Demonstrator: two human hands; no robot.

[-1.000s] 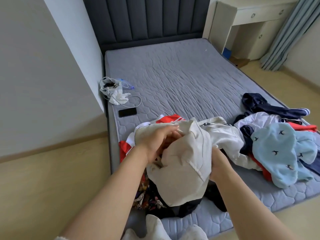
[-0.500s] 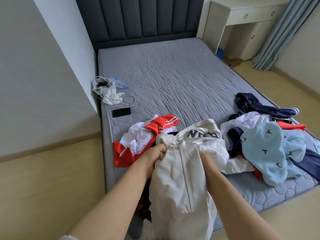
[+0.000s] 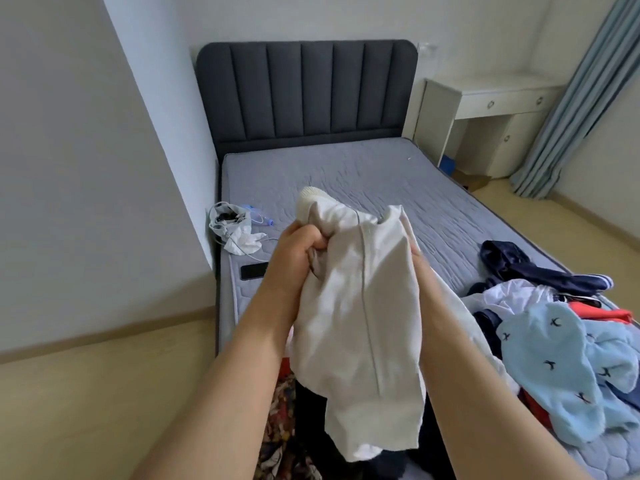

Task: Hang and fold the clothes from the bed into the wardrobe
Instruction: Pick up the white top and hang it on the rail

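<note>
A cream-white garment (image 3: 360, 306) with a ribbed cuff at its top hangs lifted above the foot of the grey bed (image 3: 363, 174). My left hand (image 3: 298, 251) grips a bunched fold of it near the top. My right hand (image 3: 417, 261) holds its right edge, mostly hidden behind the cloth. A pile of clothes lies on the bed's right side: a light blue patterned piece (image 3: 561, 362), a navy garment (image 3: 519, 268), white and red pieces. Dark and floral clothes (image 3: 287, 438) lie under my arms.
A white bag with cables (image 3: 232, 226) and a black phone (image 3: 254, 270) lie at the bed's left edge. A dark headboard (image 3: 304, 95) stands behind. A white desk (image 3: 491, 112) and blue curtain (image 3: 571, 98) are at right. No wardrobe is in view.
Both hands raised the cream garment up off the pile, and my view tilted upward, showing the headboard and wall. The red-and-white piece is now hidden behind my arms.
</note>
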